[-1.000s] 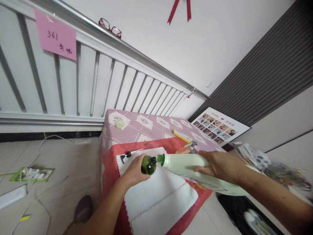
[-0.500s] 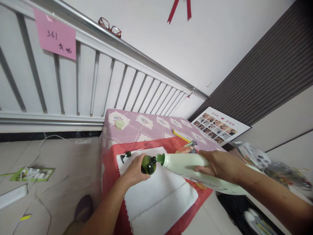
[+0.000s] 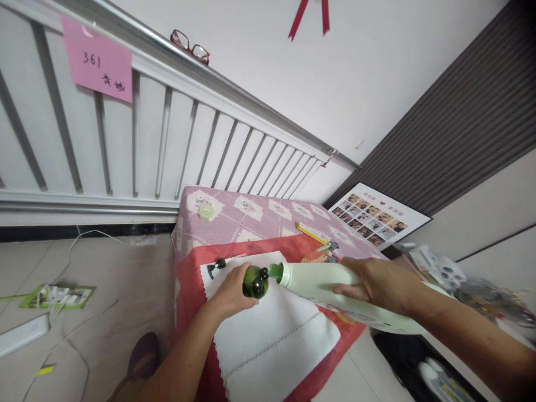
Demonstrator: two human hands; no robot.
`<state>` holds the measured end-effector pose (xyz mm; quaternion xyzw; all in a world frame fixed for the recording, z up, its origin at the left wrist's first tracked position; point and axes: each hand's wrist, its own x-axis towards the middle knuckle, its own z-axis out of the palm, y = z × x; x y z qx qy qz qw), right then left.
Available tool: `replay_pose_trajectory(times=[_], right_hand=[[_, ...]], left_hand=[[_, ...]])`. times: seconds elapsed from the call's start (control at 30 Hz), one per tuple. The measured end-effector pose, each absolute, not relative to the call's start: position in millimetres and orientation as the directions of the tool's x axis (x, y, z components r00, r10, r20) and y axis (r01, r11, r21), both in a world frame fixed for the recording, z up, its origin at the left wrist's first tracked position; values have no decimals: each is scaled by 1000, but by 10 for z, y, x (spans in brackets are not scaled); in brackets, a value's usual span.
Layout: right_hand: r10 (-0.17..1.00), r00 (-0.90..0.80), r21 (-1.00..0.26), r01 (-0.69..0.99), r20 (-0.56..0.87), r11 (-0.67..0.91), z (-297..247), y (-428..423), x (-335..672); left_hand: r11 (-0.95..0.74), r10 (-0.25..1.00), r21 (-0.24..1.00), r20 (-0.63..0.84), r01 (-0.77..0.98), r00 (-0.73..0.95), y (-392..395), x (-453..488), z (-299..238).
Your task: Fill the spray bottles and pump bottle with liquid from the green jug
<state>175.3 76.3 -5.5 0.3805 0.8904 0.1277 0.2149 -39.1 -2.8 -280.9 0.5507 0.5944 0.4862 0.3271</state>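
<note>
My left hand (image 3: 234,293) is closed around a dark green bottle (image 3: 254,282) whose open neck points right and up. My right hand (image 3: 372,282) grips a large pale green bottle (image 3: 318,278), tipped nearly flat with its mouth toward the left. The green spout in that mouth meets the small bottle's neck; whether liquid is passing I cannot make out. A black pump head (image 3: 216,268) lies on the white cloth (image 3: 272,340), left of my left hand. Farther back, a pale green cap (image 3: 206,212) rests on the pink patterned tablecloth (image 3: 226,223).
Under the white cloth is a red cloth (image 3: 188,279). A yellow box (image 3: 312,232) and scissors (image 3: 333,251) lie behind the large bottle. A white radiator (image 3: 188,134) with glasses (image 3: 190,47) on top runs along the wall. Cables and a power strip (image 3: 25,335) lie on the floor.
The view has shifted very slightly. Both hands keep their hold on the two bottles, with spout and neck still together.
</note>
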Motion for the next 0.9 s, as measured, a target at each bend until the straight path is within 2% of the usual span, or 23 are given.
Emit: replay_pose_trajectory(times=[0.9], right_hand=[[714,-641,389,605,-281,695,-93,788,1794]], left_hand=[[-68,973,947,133,315,-189,-56,-394,-2778]])
